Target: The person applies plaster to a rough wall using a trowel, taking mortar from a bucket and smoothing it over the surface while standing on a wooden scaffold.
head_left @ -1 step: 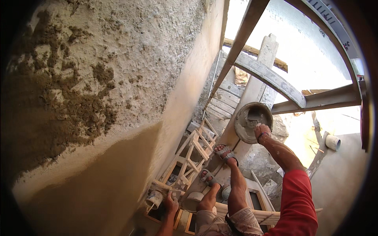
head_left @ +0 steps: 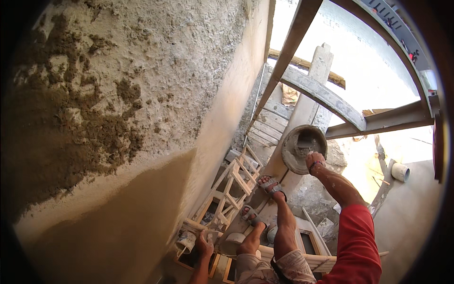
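Observation:
My right hand (head_left: 315, 159) reaches over a round, mortar-smeared tub (head_left: 289, 160). Its fingers are closed round the handle of a trowel (head_left: 306, 140), whose blade is down in the tub by the wet grey mortar. Low in the view, my left hand (head_left: 204, 244) is curled against a flat greyish piece (head_left: 216, 233) that looks like a plastering float. Its grip is partly hidden. Left of me rises a wall (head_left: 179, 61) with rough, dark mortar patches above and a smooth, damp brown area (head_left: 127, 208) below.
My sandalled feet (head_left: 269, 184) stand on wooden planks (head_left: 298, 113) high above the floor. A wooden ladder-like frame (head_left: 239, 182) leans between wall and planks. White buckets (head_left: 186, 240) sit lower down. Metal window bars (head_left: 326, 97) curve in front, with a pipe (head_left: 400, 172) to the right.
The trowel blade has shifted slightly within the tub. The whole view has tilted a little; both hands stay nearly in place.

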{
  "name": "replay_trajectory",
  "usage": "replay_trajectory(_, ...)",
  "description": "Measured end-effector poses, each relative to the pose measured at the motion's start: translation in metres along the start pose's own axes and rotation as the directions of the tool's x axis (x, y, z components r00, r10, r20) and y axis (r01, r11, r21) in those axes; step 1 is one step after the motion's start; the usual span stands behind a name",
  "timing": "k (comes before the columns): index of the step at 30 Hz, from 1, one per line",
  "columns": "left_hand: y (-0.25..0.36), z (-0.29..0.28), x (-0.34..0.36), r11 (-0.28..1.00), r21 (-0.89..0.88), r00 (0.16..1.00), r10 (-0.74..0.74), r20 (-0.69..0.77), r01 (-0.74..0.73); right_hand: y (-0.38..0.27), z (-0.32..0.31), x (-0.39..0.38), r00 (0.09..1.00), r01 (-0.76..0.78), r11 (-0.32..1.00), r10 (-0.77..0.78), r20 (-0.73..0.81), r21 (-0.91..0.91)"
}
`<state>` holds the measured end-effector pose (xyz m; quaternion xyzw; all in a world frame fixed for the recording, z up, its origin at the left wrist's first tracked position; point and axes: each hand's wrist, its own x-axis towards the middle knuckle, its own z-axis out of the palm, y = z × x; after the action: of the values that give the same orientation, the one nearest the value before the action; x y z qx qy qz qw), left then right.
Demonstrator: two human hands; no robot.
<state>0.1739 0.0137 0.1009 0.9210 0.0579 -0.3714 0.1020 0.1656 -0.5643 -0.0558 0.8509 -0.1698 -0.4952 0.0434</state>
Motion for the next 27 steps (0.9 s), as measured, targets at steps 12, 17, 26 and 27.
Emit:
replay_trajectory(12,0.148,-0.233,-0.055,0.809,0.462,0.556,0.586,-0.589,-0.363,-0.021,0.052,0.028,0.994,-0.049,0.939,0.081,-0.08,0.34)
replay_trajectory(17,0.169,-0.281,-0.066,0.753,0.625,0.438,0.642,-0.629,-0.205,0.001,0.015,0.019,0.937,0.344,0.76,-0.319,-0.145,0.551)
replay_trajectory(26,0.181,-0.332,-0.082,0.538,0.837,0.274,0.793,-0.543,0.101,-0.021,0.066,0.012,0.977,0.048,0.864,0.064,-0.203,0.502)
replay_trajectory(27,0.182,-0.338,-0.084,0.523,0.843,0.259,0.803,-0.536,0.125,-0.019,0.05,0.021,0.996,0.033,0.89,0.01,-0.093,0.454)
